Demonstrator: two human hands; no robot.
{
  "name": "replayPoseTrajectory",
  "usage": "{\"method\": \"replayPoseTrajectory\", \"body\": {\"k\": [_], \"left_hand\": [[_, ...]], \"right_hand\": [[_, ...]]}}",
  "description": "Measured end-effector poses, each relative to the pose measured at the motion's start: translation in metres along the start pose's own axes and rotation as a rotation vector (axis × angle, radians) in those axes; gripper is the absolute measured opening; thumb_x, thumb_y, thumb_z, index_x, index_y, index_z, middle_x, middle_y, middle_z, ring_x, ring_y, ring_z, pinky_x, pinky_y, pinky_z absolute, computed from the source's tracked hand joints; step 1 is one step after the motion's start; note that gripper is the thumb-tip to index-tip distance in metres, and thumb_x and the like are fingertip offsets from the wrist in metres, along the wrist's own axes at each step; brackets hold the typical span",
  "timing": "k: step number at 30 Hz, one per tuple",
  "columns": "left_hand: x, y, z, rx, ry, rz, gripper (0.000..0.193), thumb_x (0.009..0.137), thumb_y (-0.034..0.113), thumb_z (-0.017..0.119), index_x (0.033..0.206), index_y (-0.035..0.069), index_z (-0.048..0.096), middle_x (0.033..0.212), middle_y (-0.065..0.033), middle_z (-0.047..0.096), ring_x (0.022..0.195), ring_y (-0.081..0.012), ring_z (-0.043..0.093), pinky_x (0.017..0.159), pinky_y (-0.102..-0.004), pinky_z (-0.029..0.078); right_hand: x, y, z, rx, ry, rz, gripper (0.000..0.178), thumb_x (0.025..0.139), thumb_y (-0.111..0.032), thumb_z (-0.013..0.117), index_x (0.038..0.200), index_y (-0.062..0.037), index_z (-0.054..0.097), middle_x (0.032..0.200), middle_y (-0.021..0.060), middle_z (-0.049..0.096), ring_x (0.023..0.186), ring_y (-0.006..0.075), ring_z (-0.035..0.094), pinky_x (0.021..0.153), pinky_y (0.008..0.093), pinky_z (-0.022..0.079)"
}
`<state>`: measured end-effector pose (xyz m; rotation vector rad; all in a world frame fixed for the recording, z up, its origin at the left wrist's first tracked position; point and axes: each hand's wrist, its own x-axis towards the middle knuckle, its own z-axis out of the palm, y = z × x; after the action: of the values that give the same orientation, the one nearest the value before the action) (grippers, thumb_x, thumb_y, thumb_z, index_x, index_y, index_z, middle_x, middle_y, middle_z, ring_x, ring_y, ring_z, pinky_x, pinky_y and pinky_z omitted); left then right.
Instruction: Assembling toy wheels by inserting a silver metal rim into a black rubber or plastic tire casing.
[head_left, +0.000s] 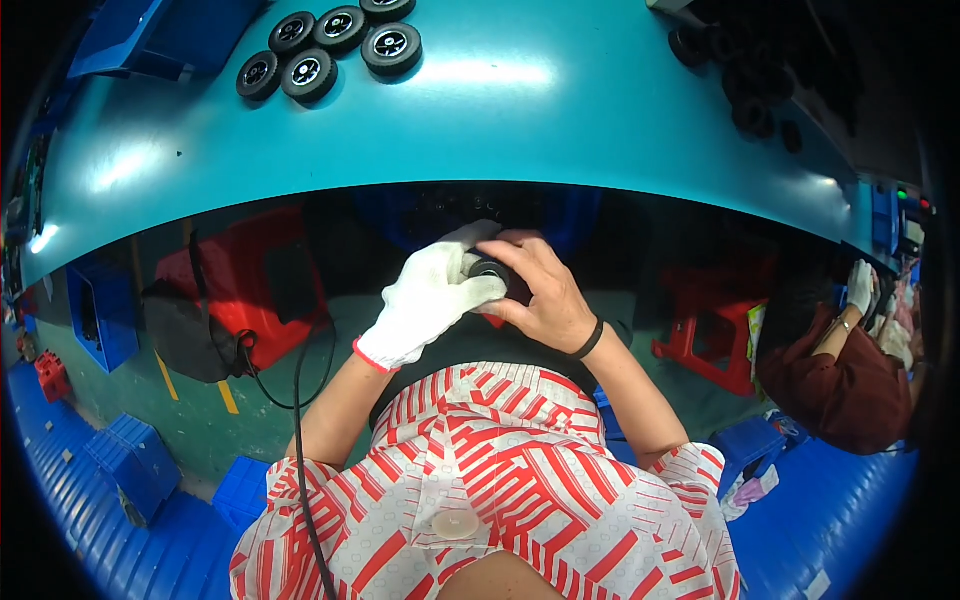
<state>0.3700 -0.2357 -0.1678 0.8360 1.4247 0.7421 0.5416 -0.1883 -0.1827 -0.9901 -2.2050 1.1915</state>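
Note:
In front of my body, just below the near edge of the table, both hands hold a small black wheel (489, 272) between them. My left hand (428, 297), in a white glove with a red cuff edge, closes round its left side with the thumb in front. Bare, with a black band at the wrist, my right hand (548, 290) curls over the right side. Fingers cover much of the wheel, so its far side is hidden.
Several black wheels with silver hubs (340, 30) lie on the teal table (480, 130) at the far left, beside a blue bin (160, 35). More dark wheels (745, 85) sit far right. Red stools (250, 280) flank me; a black cable (300, 430) hangs left. A co-worker (840, 380) is at right.

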Motion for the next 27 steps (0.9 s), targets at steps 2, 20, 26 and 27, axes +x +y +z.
{"method": "replayPoseTrajectory", "body": {"k": [2,20,26,27], "left_hand": [[-0.003,-0.001,0.003,-0.165,0.001,0.009,0.052,0.077,0.008,0.072,0.121,-0.007,0.05,0.087,-0.0092,0.063,0.076,-0.0111,0.06,0.066,-0.0224,0.049],[-0.015,0.011,-0.006,-0.485,-0.074,-0.035,0.048,0.081,-0.001,0.061,0.126,-0.009,0.045,0.092,-0.0116,0.063,0.08,-0.0127,0.063,0.066,-0.0229,0.053],[-0.009,-0.006,-0.009,-0.571,-0.157,-0.047,0.047,0.085,0.008,0.061,0.125,-0.011,0.045,0.101,-0.0169,0.061,0.083,-0.0186,0.065,0.069,-0.0265,0.057],[-0.009,-0.005,-0.008,-0.547,-0.131,-0.1,0.042,0.087,0.008,0.06,0.124,-0.009,0.048,0.098,-0.0146,0.062,0.082,-0.0166,0.064,0.068,-0.0262,0.057]], "right_hand": [[0.006,0.006,-0.007,-0.038,-0.035,-0.204,0.051,0.066,-0.012,0.079,0.112,-0.004,0.059,0.097,0.0114,0.061,0.088,0.026,0.06,0.077,0.0312,0.05],[0.0,0.0,-0.014,0.77,-0.137,0.381,0.027,0.085,-0.013,0.065,0.109,-0.0013,0.063,0.086,0.0081,0.064,0.076,0.0126,0.06,0.069,0.0245,0.05],[0.011,-0.001,-0.025,0.372,-0.283,0.189,0.032,0.083,-0.012,0.067,0.112,-0.0004,0.06,0.086,0.0071,0.064,0.077,0.0113,0.061,0.07,0.0231,0.05],[0.017,-0.006,-0.032,0.283,-0.367,0.264,0.03,0.082,-0.012,0.068,0.109,-0.0001,0.061,0.081,0.0067,0.064,0.071,0.0105,0.061,0.064,0.0231,0.049]]}}
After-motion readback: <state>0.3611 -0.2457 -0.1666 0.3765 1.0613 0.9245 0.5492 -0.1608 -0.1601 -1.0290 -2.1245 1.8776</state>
